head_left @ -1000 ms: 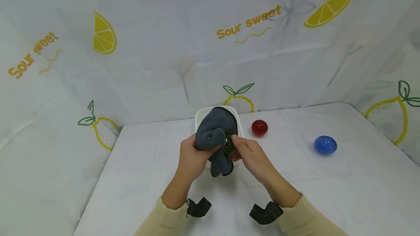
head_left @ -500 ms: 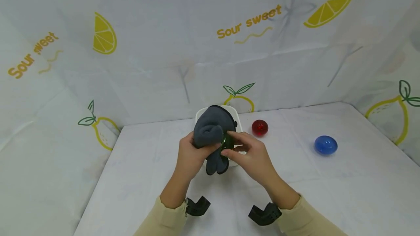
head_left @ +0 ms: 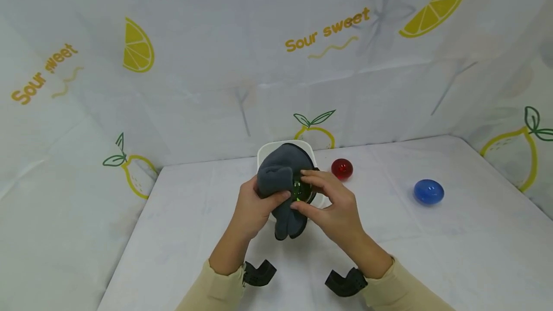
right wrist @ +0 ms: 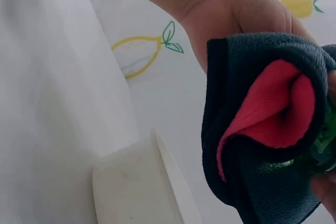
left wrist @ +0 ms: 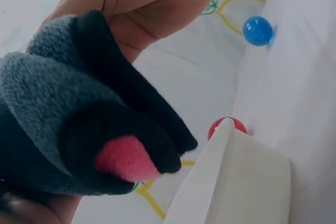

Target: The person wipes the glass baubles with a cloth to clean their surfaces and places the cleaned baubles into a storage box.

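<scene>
My left hand grips a bunched grey cloth with a pink-red inner side just above a white tub. The cloth is pressed against a shiny green ball. My right hand holds that ball, with fingers over its top and the thumb beneath. In the right wrist view only a sliver of the green ball shows behind the cloth. The cloth's lower end hangs down in front of the tub.
A red ball lies on the white tabletop right of the tub. A blue ball lies farther right. Lemon-print fabric walls close in the back and both sides. The white tub sits near the back wall.
My right hand has turned the green ball against the cloth, its fingers moving from the side to over the top. The cloth has shifted slightly in my left hand.
</scene>
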`<state>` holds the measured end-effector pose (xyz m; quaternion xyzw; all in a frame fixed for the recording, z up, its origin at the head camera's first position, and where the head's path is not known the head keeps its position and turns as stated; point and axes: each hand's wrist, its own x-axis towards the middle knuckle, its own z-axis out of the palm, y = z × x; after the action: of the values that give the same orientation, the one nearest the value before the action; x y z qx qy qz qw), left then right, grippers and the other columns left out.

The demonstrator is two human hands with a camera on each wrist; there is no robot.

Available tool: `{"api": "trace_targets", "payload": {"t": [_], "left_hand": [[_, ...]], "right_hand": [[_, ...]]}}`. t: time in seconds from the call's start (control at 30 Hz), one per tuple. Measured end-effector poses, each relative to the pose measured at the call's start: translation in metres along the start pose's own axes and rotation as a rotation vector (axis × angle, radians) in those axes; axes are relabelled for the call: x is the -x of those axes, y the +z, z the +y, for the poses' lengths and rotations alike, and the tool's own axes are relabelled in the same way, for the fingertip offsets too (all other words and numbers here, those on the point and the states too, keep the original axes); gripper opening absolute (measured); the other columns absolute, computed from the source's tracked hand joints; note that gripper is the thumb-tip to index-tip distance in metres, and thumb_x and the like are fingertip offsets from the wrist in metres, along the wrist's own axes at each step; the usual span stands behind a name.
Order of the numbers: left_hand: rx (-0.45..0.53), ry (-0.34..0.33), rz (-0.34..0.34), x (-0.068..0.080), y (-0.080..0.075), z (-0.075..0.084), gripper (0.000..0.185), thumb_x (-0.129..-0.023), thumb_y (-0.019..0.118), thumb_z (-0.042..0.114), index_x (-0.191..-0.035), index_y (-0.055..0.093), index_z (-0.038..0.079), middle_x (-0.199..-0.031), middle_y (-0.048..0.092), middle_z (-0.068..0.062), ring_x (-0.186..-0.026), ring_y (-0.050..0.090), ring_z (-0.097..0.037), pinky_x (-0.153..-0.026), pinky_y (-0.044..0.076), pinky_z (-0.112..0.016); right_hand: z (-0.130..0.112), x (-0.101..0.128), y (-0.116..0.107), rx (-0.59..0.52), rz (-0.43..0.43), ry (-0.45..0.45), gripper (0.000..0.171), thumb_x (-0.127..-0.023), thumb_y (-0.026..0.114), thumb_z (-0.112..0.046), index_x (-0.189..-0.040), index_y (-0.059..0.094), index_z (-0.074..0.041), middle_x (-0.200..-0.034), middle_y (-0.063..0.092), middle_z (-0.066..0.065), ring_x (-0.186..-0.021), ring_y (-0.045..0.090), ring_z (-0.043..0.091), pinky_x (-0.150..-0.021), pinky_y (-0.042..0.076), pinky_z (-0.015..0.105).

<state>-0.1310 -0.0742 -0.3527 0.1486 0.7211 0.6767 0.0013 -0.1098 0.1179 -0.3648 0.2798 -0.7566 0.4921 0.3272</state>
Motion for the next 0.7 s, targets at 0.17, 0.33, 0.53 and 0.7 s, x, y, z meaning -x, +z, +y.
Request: {"api": "trace_targets", "payload": {"t": [0.17, 0.33, 0.53, 0.7], "left_hand": [[-0.012, 0.017, 0.088, -0.0013, -0.0025, 0.0000, 0.041, -0.082, 0.081, 0.016, -0.118, 0.065, 0.005, -0.113, 0.069, -0.011, -0.101, 0.067, -0.023, -0.084, 0.058, -0.037], [-0.002, 0.020, 0.174, -0.0021, -0.0037, 0.0018, 0.039, -0.083, 0.079, 0.014, -0.117, 0.066, 0.002, -0.112, 0.070, -0.013, -0.100, 0.068, -0.022, -0.084, 0.058, -0.038], [0.016, 0.058, 0.237, -0.0030, -0.0033, 0.0032, 0.035, -0.082, 0.079, 0.009, -0.114, 0.067, 0.001, -0.108, 0.070, -0.015, -0.096, 0.069, -0.022, -0.081, 0.058, -0.035], [0.015, 0.079, 0.263, -0.0029, -0.0038, 0.0022, 0.033, -0.080, 0.080, 0.008, -0.110, 0.068, 0.001, -0.104, 0.071, -0.014, -0.093, 0.069, -0.021, -0.078, 0.059, -0.034]], "right_hand": [[-0.0008, 0.0006, 0.0015, 0.040, -0.073, -0.038, 0.061, -0.070, 0.087, -0.001, -0.126, 0.063, 0.000, -0.131, 0.061, 0.013, -0.120, 0.059, 0.023, -0.093, 0.049, 0.017], [0.0008, -0.0016, -0.0012, 0.084, -0.140, -0.120, 0.068, -0.070, 0.084, 0.004, -0.133, 0.059, 0.001, -0.137, 0.057, 0.014, -0.124, 0.055, 0.026, -0.101, 0.044, 0.016], [0.0003, -0.0028, -0.0017, 0.015, -0.145, -0.034, 0.068, -0.068, 0.087, 0.003, -0.131, 0.061, -0.001, -0.133, 0.061, 0.013, -0.120, 0.059, 0.023, -0.094, 0.049, 0.017], [-0.0004, -0.0015, -0.0002, -0.148, -0.093, 0.174, 0.066, -0.069, 0.086, 0.002, -0.130, 0.061, -0.003, -0.124, 0.065, 0.012, -0.109, 0.063, 0.016, -0.086, 0.055, 0.023]]}}
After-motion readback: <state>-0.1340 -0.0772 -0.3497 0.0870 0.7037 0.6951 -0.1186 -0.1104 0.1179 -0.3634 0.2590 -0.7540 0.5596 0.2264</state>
